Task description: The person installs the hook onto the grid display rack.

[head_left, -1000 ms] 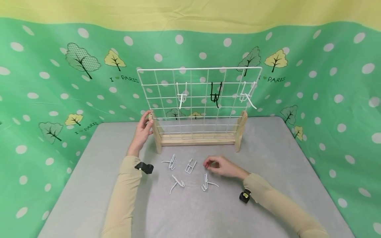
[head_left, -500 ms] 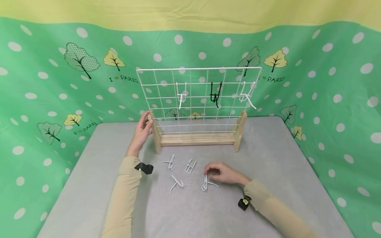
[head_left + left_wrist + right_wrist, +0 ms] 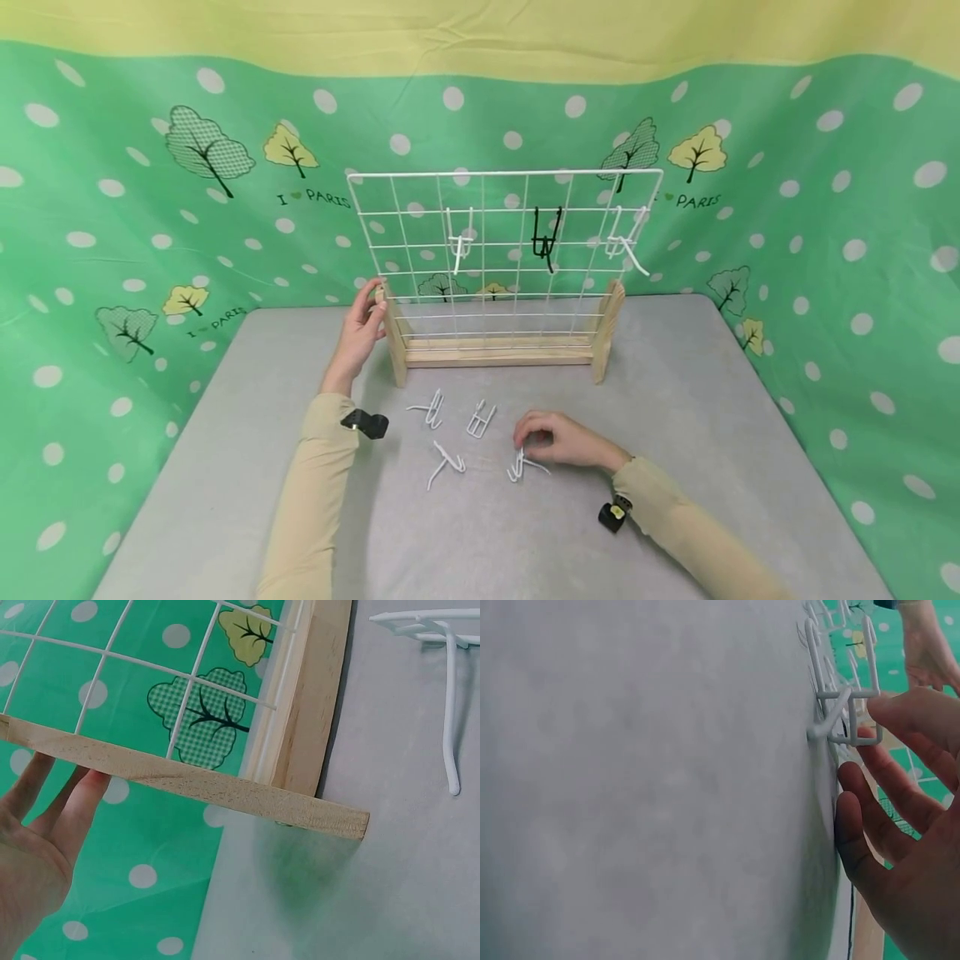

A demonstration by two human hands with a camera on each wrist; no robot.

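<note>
The right grip [image 3: 564, 437], right of centre in the lower half of the frame, pinches a white hook [image 3: 832, 714] between thumb and forefinger. The left grip [image 3: 358, 337], left of centre, holds the upper part of a wooden post [image 3: 393, 342].

Below the right grip, the grey surface [image 3: 450, 542] runs in a broad stretch to the bottom of the frame, and another lies between it and the slanting right edge. Towards upper centre, room ends at the low wooden bar [image 3: 497, 362] joining the posts. The surface's far edge runs behind this, meeting green cloth [image 3: 862, 192] that also rises at left and right.

The pinched hook sits at the fingertips, to the lower left of the right grip; whether it touches the surface I cannot tell. It is bent from smooth wire: two parallel sides, short crossbars, and a round-ended prong jutting out, towards lower right in the head view.

Further left lie three more white hooks: the middle one [image 3: 476, 430] nearest, then the lower one [image 3: 447, 458] and the upper-left one [image 3: 433, 408]. Above them a white wire grid [image 3: 504, 172] stands between the posts. On its upper half hang a left white hook [image 3: 461, 248], a black hook [image 3: 544, 247] and a right white hook [image 3: 621, 243].
</note>
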